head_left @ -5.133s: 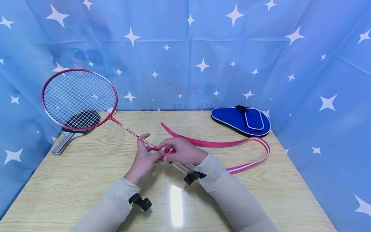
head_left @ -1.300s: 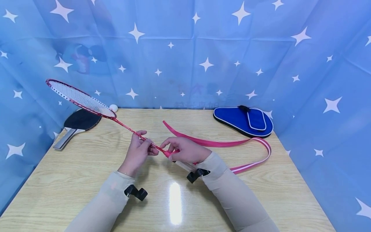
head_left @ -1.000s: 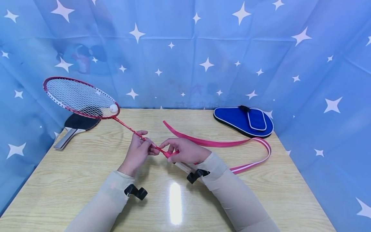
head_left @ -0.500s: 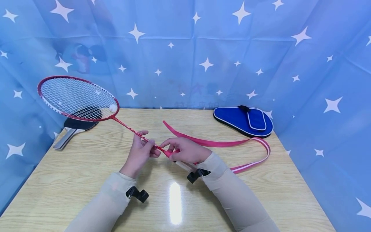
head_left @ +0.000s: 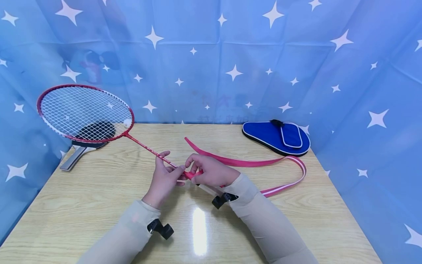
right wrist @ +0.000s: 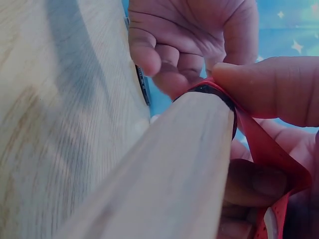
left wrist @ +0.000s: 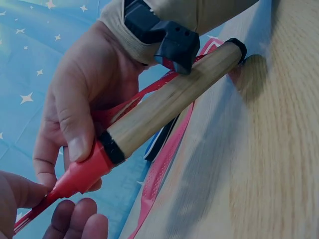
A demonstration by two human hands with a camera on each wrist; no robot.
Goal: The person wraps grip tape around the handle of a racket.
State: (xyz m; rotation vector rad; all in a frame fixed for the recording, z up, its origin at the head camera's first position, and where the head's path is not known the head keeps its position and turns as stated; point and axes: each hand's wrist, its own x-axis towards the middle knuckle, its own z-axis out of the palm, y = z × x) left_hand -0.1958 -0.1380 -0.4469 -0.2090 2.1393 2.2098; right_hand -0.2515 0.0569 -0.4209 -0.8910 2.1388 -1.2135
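Observation:
A red and white badminton racket (head_left: 138,143) is held tilted over the table, head to the far left. My left hand (head_left: 163,181) pinches the lower shaft between thumb and fingers, close to the cone. In the left wrist view, the bare wooden handle (left wrist: 174,97) has black bands at both ends. Pink-red grip tape (left wrist: 82,174) is wrapped round the cone. My right hand (head_left: 212,171) pinches the tape at the cone, its thumb (right wrist: 264,87) pressing by the black band. The tape's loose length (head_left: 254,163) trails over the table in a curve.
A black table tennis bat (head_left: 77,156) lies at the back left, partly behind the racket's strings, with a white ball (head_left: 128,123) nearby. At the back right lies a blue bat case (head_left: 263,132). A blue star-printed curtain (head_left: 197,33) borders the wooden table (head_left: 82,216).
The racket has rolled about its shaft, from nearly edge-on to strings facing the camera. My left hand has shifted right and down, nearer the right hand, which stays at the cone.

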